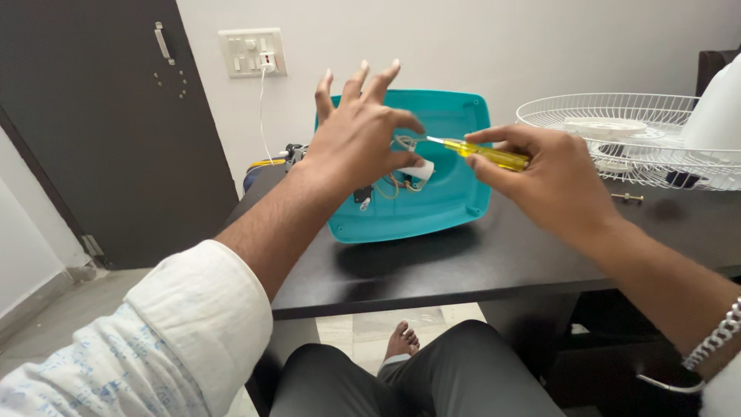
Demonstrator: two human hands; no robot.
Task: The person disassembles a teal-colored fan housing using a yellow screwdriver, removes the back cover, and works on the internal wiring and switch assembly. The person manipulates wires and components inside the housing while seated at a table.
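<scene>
A teal plastic base cover [455, 139] stands tilted on the black table [478, 262], its hollow inside facing me, with wires and a small white part [417, 171] in it. My left hand [359, 131] is in front of the cover, thumb and forefinger pinched at a wire loop, the other fingers spread upward. My right hand [552, 174] holds a yellow-handled screwdriver [486, 153] whose metal tip points left at the spot beside my left fingertips.
A white wire fan grille [617, 131] lies on the table at the right, with a small bolt [629, 198] near it. A dark door [100, 131] and a wall switch plate [252, 52] with a hanging cable are behind. My legs and a bare foot [401, 340] are below the table.
</scene>
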